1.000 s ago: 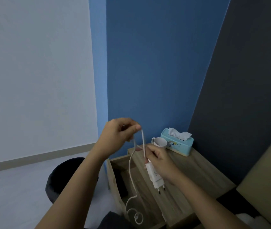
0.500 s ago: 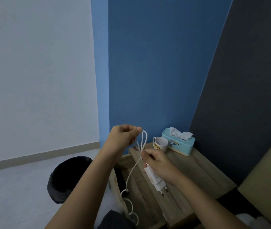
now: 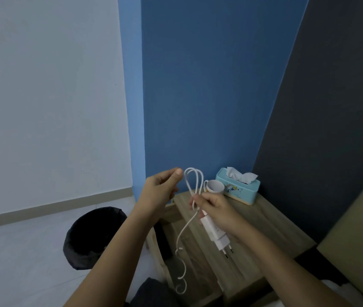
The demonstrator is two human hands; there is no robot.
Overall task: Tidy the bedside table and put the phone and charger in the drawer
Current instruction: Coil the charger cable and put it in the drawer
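The right hand (image 3: 217,209) is clamping its grip on the white plug-in charger (image 3: 215,234) and looped white cable (image 3: 192,185) above the wooden bedside surface (image 3: 271,227), bundling them compactly for the drawer; the left hand (image 3: 161,189) is hovering beside the loops, grip half-curled, empty.

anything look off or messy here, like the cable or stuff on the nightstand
Only the charger cable: the right hand holds two loops and the white adapter, but the tail dangles loose and curly. The left hand is open beside the loops. Mug and tissue box stand upright.
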